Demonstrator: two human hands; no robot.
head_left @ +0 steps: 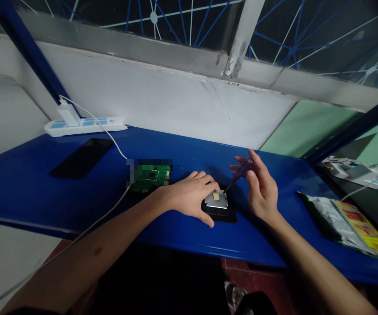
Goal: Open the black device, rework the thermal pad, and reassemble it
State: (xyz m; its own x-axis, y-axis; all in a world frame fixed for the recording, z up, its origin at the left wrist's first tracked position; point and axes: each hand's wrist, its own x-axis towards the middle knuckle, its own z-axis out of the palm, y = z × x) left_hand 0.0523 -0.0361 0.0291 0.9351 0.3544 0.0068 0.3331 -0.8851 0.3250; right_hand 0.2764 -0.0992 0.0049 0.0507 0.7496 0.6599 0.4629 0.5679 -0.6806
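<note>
On the blue table lies a black device with a square silver metal plate on top, which bears a small pale yellow square. My left hand rests over its left side, fingers bent around the edge. In my right hand is a screwdriver with a dark purple handle, held between thumb and fingers. Its thin shaft slants down to the upper right corner of the plate. A green circuit board lies left of my left hand.
A black phone and a white power strip are at the back left. A white cable crosses under or beside my left forearm. A shiny snack bag lies at the right, near adapters.
</note>
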